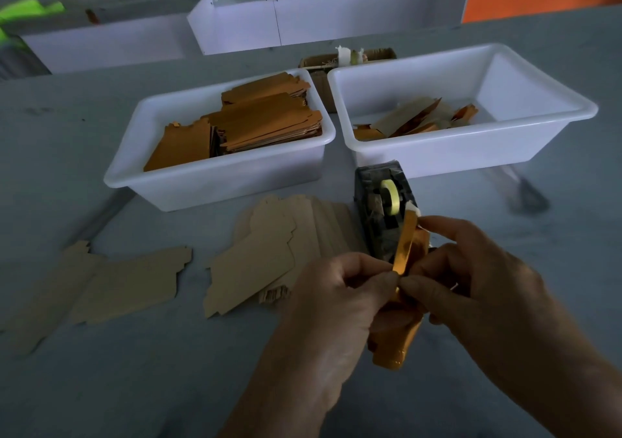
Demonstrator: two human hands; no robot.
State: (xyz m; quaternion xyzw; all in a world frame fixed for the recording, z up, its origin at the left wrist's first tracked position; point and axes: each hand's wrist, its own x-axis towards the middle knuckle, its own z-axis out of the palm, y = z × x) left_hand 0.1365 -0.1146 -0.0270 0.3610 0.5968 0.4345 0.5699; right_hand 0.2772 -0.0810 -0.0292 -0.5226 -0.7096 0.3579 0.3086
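Observation:
My left hand (333,299) and my right hand (471,269) both grip a small folded gold card box (400,340) in front of me, above the table. Their fingertips meet at its upper flap, a narrow gold strip (405,242) that sticks up with a bit of white tape at its tip. Just behind the hands stands a dark tape dispenser (380,202) with a yellowish tape roll (390,197). A fanned stack of flat brown card blanks (269,252) lies left of the dispenser.
Two white plastic tubs stand behind: the left tub (215,181) holds stacked gold card blanks, the right tub (471,148) holds several finished pieces. More flat blanks (111,282) lie at the left. A small cardboard box (350,57) and white troughs sit farther back.

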